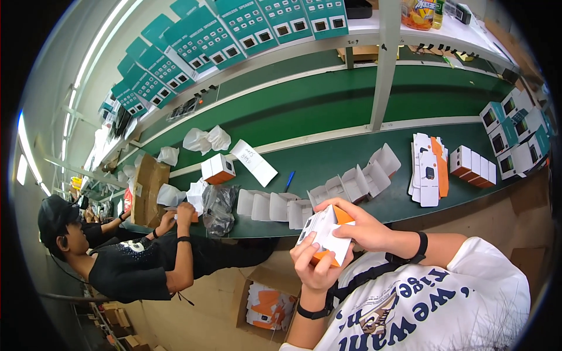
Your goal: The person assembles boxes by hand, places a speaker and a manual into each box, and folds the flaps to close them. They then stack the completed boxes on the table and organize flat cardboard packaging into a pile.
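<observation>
A small white-and-orange carton (325, 224) is held in front of my chest, off the table. My left hand (316, 266) wraps its fingers round the carton's near left side. My right hand (366, 228) grips the far right side, its thumb pressed on a white face or flap. What is inside the carton cannot be seen. Just beyond my hands, a row of open white boxes (353, 183) stands along the green table (328, 158). Flat unfolded white-and-orange cartons (429, 175) lie in a stack to the right.
Closed cartons (473, 167) and teal boxes (515, 134) stand at the right. A blue pen (290, 181), a note sheet (254, 163) and a grey plastic bag (220, 209) lie leftward. A co-worker (134, 257) works at the left. An open cardboard box (266, 304) sits on the floor.
</observation>
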The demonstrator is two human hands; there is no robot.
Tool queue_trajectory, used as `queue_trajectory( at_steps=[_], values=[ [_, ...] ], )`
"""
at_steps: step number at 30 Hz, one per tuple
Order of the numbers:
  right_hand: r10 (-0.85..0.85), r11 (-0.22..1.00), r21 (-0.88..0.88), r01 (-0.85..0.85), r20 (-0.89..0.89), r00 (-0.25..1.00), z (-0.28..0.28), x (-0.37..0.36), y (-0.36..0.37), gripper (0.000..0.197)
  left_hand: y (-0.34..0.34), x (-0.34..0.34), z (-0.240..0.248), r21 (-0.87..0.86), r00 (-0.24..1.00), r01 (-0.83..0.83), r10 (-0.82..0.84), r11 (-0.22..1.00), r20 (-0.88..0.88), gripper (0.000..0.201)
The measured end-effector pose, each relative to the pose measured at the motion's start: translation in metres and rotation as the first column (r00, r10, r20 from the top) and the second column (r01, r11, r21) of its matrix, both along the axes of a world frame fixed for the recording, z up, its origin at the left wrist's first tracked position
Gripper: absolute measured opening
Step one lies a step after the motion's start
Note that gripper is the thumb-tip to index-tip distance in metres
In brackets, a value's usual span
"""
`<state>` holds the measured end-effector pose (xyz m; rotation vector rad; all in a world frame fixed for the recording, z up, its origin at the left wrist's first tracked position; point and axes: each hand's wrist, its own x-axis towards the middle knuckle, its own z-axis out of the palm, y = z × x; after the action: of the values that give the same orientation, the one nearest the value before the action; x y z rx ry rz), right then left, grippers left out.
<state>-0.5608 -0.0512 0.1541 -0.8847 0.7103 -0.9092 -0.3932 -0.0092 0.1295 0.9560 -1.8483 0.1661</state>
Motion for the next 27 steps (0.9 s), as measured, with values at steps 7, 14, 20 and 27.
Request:
queue_trajectory(
  at_steps=[7, 14, 20, 27],
  values=[
    [0.074, 0.964, -0.238, -0.123, -0.204, 0.976, 0.002, 0.014, 0.010, 0.070, 0.012, 0.024, -0.004, 0.063, 0.995, -0.093, 0.094, 0.994, -0.015, 0.051],
    [0.188, 0.849, -0.446, -0.284, -0.249, 0.950, 0.010, 0.040, 0.016, 0.088, 0.037, 0.059, -0.001, 0.076, 0.974, -0.176, 0.185, 0.982, -0.129, 0.046],
    [0.105, 0.750, -0.515, -0.416, -0.527, 0.843, 0.002, 0.075, 0.002, 0.104, 0.060, 0.093, 0.001, 0.141, 0.646, -0.397, 0.386, 0.907, -0.658, 0.046],
    [0.417, 0.907, 0.004, -0.421, 0.132, 0.899, 0.000, 0.144, -0.010, 0.053, 0.095, 0.152, -0.029, 0.402, -0.022, 0.091, 0.406, 0.911, -0.914, 0.047]
  ],
)
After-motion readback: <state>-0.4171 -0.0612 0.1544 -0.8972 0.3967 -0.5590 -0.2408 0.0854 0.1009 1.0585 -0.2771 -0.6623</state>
